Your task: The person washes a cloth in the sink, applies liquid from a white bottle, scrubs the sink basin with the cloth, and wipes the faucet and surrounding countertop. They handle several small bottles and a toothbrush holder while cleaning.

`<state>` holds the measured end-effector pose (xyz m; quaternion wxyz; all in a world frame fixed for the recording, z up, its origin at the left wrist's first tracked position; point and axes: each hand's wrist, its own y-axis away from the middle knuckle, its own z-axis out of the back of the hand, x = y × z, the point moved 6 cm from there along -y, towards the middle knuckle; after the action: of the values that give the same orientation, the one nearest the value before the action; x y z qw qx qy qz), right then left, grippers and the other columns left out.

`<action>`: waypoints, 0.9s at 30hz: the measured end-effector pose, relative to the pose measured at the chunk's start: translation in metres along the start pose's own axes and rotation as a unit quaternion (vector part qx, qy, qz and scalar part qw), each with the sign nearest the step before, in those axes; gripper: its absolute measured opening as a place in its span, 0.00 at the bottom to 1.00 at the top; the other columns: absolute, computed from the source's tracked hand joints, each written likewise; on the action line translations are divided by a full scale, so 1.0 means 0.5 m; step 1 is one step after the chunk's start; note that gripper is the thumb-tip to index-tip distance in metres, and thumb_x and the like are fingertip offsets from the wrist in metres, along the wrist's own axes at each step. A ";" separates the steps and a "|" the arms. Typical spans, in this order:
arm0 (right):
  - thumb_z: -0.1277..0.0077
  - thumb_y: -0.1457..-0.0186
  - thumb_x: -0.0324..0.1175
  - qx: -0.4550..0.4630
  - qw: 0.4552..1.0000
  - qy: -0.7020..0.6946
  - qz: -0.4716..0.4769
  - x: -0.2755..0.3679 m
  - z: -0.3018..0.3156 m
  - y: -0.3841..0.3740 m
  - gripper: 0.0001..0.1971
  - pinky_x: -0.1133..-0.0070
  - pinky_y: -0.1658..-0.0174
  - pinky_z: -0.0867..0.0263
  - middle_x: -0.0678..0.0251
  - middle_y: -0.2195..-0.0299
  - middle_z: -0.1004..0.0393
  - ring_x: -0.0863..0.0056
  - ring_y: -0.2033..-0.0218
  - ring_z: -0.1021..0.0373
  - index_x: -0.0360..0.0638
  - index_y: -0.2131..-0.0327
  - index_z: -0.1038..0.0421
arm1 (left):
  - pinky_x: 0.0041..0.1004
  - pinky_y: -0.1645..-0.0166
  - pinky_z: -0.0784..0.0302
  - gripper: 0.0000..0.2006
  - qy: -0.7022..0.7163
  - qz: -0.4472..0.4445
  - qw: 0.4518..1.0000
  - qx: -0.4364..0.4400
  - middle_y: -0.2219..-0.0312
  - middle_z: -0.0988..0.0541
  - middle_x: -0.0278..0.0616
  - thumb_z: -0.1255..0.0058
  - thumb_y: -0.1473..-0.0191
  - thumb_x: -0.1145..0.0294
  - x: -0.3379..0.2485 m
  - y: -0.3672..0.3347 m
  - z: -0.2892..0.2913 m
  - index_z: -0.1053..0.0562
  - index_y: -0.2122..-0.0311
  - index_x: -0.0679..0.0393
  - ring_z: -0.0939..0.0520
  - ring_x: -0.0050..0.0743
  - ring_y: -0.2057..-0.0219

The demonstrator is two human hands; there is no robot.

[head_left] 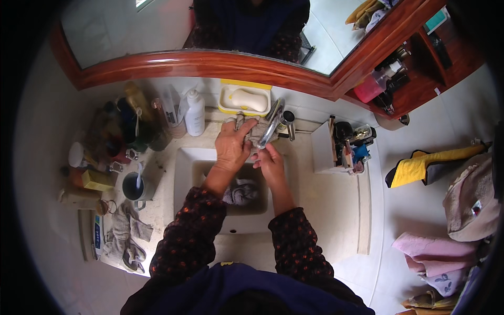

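Note:
Behind the sink, my left hand (232, 146) presses a bunched grey cloth (254, 132) against the counter by the base of the chrome tap (271, 128). Its fingers lie over the cloth, partly closed on it. My right hand (270, 161) is just under the tap's spout, fingers loosely bent and apart, with nothing visible in them. Whether its fingertips touch the spout I cannot tell. Below my wrists, the white sink (181, 170) holds murky water, in which another grey cloth (241, 193) lies bunched.
A soap dish (226, 104) with a white bar and a pump bottle (195, 113) stand behind the sink. Leftward are a mug (144, 191), several bottles and a crumpled grey cloth (119, 228). An organizer box (323, 147) stands right. Above hangs a wood-framed mirror (194, 58).

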<state>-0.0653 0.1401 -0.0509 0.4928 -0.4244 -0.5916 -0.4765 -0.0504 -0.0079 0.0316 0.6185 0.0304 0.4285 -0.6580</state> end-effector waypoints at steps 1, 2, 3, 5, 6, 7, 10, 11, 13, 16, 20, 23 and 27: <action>0.54 0.37 0.32 0.008 1.000 0.008 -0.007 -0.003 -0.002 0.016 0.16 0.85 0.71 0.32 0.66 0.59 0.24 0.83 0.70 0.29 0.42 0.46 0.32 | 0.42 0.57 0.25 0.32 0.005 0.009 1.000 0.016 0.65 0.28 0.49 0.43 0.64 0.73 0.004 0.006 0.016 0.27 0.47 0.38 0.25 0.54 0.61; 0.54 0.36 0.32 0.017 1.000 0.015 -0.013 -0.006 -0.002 0.034 0.16 0.85 0.71 0.32 0.66 0.60 0.23 0.83 0.70 0.30 0.42 0.47 0.32 | 0.43 0.59 0.25 0.32 0.011 0.017 0.999 0.032 0.66 0.28 0.49 0.43 0.65 0.73 0.011 0.011 0.022 0.26 0.48 0.38 0.24 0.55 0.63; 0.54 0.36 0.32 0.030 0.999 0.043 0.008 0.026 0.027 0.008 0.16 0.85 0.71 0.32 0.66 0.60 0.23 0.83 0.70 0.30 0.41 0.47 0.32 | 0.43 0.60 0.25 0.32 -0.001 0.013 1.000 -0.002 0.67 0.28 0.49 0.44 0.65 0.74 0.007 -0.024 0.011 0.26 0.48 0.39 0.25 0.55 0.64; 0.55 0.36 0.32 0.037 0.998 0.054 0.002 0.016 0.035 0.037 0.16 0.86 0.71 0.33 0.66 0.60 0.23 0.84 0.70 0.30 0.40 0.47 0.32 | 0.44 0.61 0.25 0.31 -0.047 0.011 0.999 -0.006 0.67 0.28 0.48 0.45 0.64 0.75 0.025 -0.026 0.014 0.26 0.48 0.41 0.25 0.54 0.65; 0.54 0.36 0.32 0.041 0.998 0.046 -0.011 -0.003 0.030 0.053 0.16 0.86 0.71 0.33 0.66 0.61 0.23 0.84 0.70 0.30 0.39 0.46 0.32 | 0.45 0.61 0.26 0.31 -0.057 0.000 0.998 -0.026 0.68 0.28 0.49 0.46 0.65 0.77 0.013 -0.007 0.000 0.26 0.48 0.44 0.26 0.54 0.66; 0.54 0.36 0.33 0.042 0.998 0.041 -0.018 -0.015 0.032 0.058 0.17 0.86 0.71 0.33 0.66 0.61 0.23 0.84 0.70 0.30 0.39 0.46 0.33 | 0.45 0.61 0.26 0.32 -0.065 0.000 0.998 -0.023 0.68 0.28 0.50 0.45 0.65 0.76 -0.004 -0.004 -0.004 0.27 0.48 0.45 0.26 0.55 0.65; 0.54 0.37 0.34 0.050 0.998 0.032 -0.017 -0.039 0.027 0.067 0.17 0.85 0.71 0.33 0.66 0.61 0.23 0.85 0.70 0.30 0.40 0.46 0.33 | 0.44 0.60 0.26 0.31 -0.055 -0.018 0.998 -0.006 0.68 0.28 0.50 0.43 0.66 0.76 -0.026 0.000 0.001 0.26 0.49 0.48 0.26 0.55 0.63; 0.54 0.37 0.34 0.053 0.998 0.030 -0.014 -0.044 0.026 0.071 0.17 0.85 0.71 0.33 0.66 0.61 0.23 0.85 0.70 0.30 0.41 0.46 0.33 | 0.44 0.60 0.26 0.31 -0.035 -0.055 0.998 0.016 0.68 0.28 0.51 0.43 0.66 0.77 -0.031 0.008 0.011 0.26 0.49 0.49 0.26 0.55 0.63; 0.54 0.37 0.33 0.038 0.998 0.052 -0.017 -0.063 0.038 0.082 0.17 0.85 0.72 0.33 0.66 0.62 0.23 0.84 0.71 0.30 0.40 0.46 0.32 | 0.44 0.60 0.26 0.29 0.006 -0.132 0.989 0.060 0.68 0.28 0.51 0.44 0.67 0.78 -0.045 0.035 0.047 0.25 0.51 0.51 0.26 0.54 0.63; 0.54 0.36 0.33 0.044 0.996 0.070 -0.034 -0.070 0.048 0.118 0.16 0.85 0.71 0.32 0.66 0.62 0.23 0.84 0.70 0.30 0.39 0.47 0.32 | 0.38 0.58 0.25 0.28 0.195 0.022 0.980 -0.033 0.63 0.26 0.50 0.50 0.62 0.81 0.066 0.079 0.092 0.25 0.50 0.53 0.23 0.49 0.61; 0.54 0.36 0.34 0.044 0.993 0.070 -0.086 -0.082 0.053 0.158 0.16 0.86 0.71 0.32 0.66 0.61 0.23 0.85 0.70 0.30 0.38 0.48 0.32 | 0.36 0.57 0.25 0.27 0.246 0.113 0.962 -0.049 0.60 0.25 0.49 0.52 0.59 0.79 0.126 0.049 0.029 0.26 0.49 0.54 0.23 0.48 0.59; 0.54 0.36 0.34 0.026 0.990 0.084 -0.106 -0.117 0.058 0.175 0.15 0.86 0.71 0.32 0.66 0.62 0.23 0.85 0.71 0.30 0.39 0.49 0.31 | 0.40 0.55 0.27 0.25 0.094 0.081 0.992 -0.016 0.63 0.27 0.49 0.49 0.61 0.78 0.085 0.022 -0.027 0.25 0.51 0.53 0.26 0.51 0.60; 0.54 0.36 0.34 0.030 0.988 0.132 -0.075 -0.131 0.065 0.180 0.15 0.86 0.73 0.32 0.67 0.64 0.22 0.86 0.72 0.29 0.41 0.49 0.31 | 0.44 0.54 0.31 0.23 0.022 0.017 0.999 0.029 0.67 0.29 0.49 0.46 0.64 0.76 0.013 0.035 -0.018 0.23 0.56 0.52 0.30 0.55 0.59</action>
<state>0.0262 0.1867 -0.1046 0.5422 -0.2964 -0.5657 -0.5461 -0.0416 -0.0051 0.0130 0.6188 0.0704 0.4221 -0.6588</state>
